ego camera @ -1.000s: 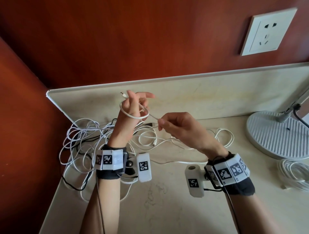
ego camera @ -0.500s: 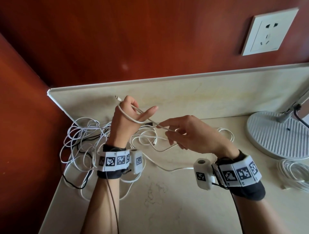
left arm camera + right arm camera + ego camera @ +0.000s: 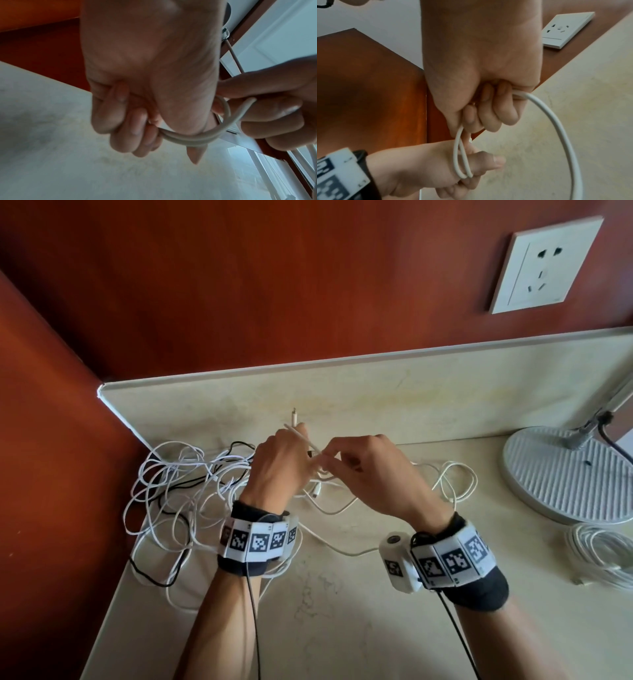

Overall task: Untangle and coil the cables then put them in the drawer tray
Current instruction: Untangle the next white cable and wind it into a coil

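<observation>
The left hand point(image 3: 279, 470) is curled closed around a thin white round cable point(image 3: 197, 139), two turns of which loop over its thumb in both wrist views, while the plug end point(image 3: 294, 416) sticks up above the knuckles. The right hand point(image 3: 371, 474) meets it just to the side, its fingers folded and pinching the same white cable, which arcs out of that fist in a wide bow point(image 3: 556, 121) toward the pale stone countertop point(image 3: 342, 611). Both hands are raised above a loose tangle of white and black cables point(image 3: 185, 491) lying in the back left corner of the countertop; another bundle of white cord point(image 3: 603, 553) sits at the right edge beside a round ribbed grey lamp base point(image 3: 565, 474). A white wall socket point(image 3: 544, 265) is set in the red-brown panel; no readable writing shows on it. The wristbands point(image 3: 257, 541) carry black-and-white square marker patterns, not text.
</observation>
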The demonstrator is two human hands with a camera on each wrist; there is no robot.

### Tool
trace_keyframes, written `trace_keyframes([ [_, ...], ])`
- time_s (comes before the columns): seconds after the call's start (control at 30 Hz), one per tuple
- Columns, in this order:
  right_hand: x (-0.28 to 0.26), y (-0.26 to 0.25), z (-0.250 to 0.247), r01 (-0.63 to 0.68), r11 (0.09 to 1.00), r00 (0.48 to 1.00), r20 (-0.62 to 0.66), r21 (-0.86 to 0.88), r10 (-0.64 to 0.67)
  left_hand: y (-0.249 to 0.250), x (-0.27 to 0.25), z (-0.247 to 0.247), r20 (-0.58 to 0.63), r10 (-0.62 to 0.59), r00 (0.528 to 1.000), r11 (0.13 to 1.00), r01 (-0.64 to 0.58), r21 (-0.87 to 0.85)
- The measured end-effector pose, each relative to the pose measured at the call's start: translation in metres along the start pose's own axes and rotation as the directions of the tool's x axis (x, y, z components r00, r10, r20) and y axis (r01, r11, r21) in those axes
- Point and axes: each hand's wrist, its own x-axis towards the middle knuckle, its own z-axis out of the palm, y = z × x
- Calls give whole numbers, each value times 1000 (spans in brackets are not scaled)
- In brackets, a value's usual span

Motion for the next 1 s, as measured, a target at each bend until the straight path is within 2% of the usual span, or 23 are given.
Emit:
trace_keyframes([
  [0.07,0,3,-3,-2,999,998,-60,49,5,-1,0,1,20,69,997,993,-67,-97],
  [0.2,3,6,-13,-30,992,990,-132,119,46,-9,4,1,-66,112,991,927,-128,-354],
  [0.33,2,8,-21,-40,989,989,-136,144,60,-17,3,-4,8,178,984,842,-148,-519],
  [0.4,1,8,-23,-30,990,991,-128,140,48,-21,2,-4,37,195,980,842,-148,-518],
  [0.5,0,4,-25,19,992,998,-65,126,-11,-19,2,-6,-47,153,987,950,-160,-269],
  [0.57,-2,1,-24,47,988,999,6,147,-48,-14,0,-9,-101,113,988,988,-122,-89],
  [0.67,-4,-1,-23,51,988,993,94,144,-65,-9,-1,-12,-101,52,994,999,-53,-11],
  [0.8,-4,1,-28,36,989,988,146,142,-57,-6,-1,-8,-61,65,996,994,-70,-81],
  [0.9,-1,7,-33,-9,974,999,43,225,-1,0,-1,-6,-52,181,982,944,-188,-272],
  [1.0,1,16,-34,-61,965,998,1,254,63,9,-2,-5,7,221,975,883,-197,-427],
])
